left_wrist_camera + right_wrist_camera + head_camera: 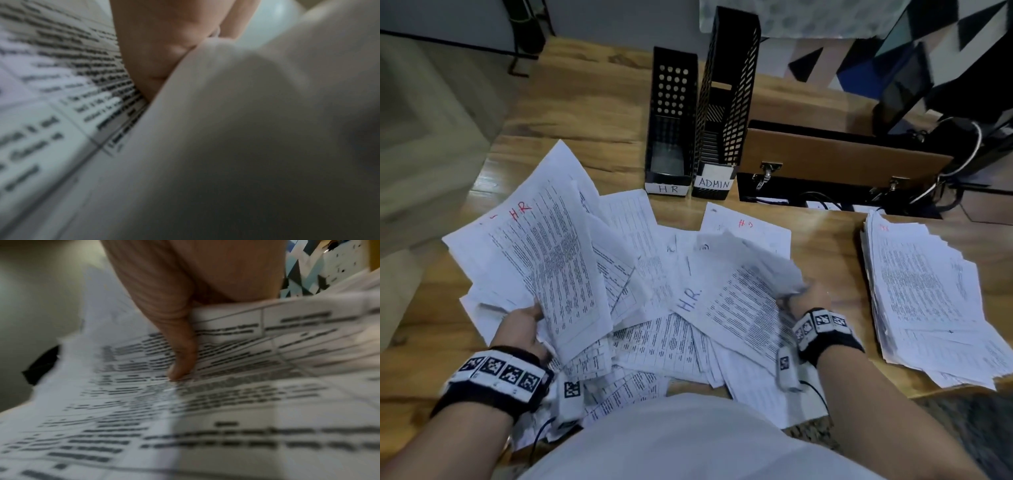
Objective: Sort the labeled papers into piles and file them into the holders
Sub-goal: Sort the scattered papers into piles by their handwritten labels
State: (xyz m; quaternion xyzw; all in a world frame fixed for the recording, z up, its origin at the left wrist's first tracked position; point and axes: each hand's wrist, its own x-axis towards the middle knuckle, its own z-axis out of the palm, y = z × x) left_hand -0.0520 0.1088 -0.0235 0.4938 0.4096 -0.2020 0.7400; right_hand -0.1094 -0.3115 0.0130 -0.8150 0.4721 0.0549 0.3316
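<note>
A loose heap of printed papers (654, 308) covers the wooden table (592, 113) in front of me. My left hand (524, 322) grips a raised sheaf whose top sheet is marked "HR" (541, 246) in red. My right hand (803, 299) pinches the edge of a printed sheet (746, 308) lifted from the heap; its thumb (180, 356) presses on the print. In the left wrist view a finger (164, 48) lies between blurred sheets. Two black holders stand behind, labeled HR (669, 137) and ADMIN (722, 137). A sorted pile (924, 298) lies at the right.
A brown board with metal latches (835, 157) lies right of the holders, with cables and dark equipment (945, 137) beyond. A sheet marked "H.R." in blue (688, 298) lies in the heap. The table's near edge runs at my waist.
</note>
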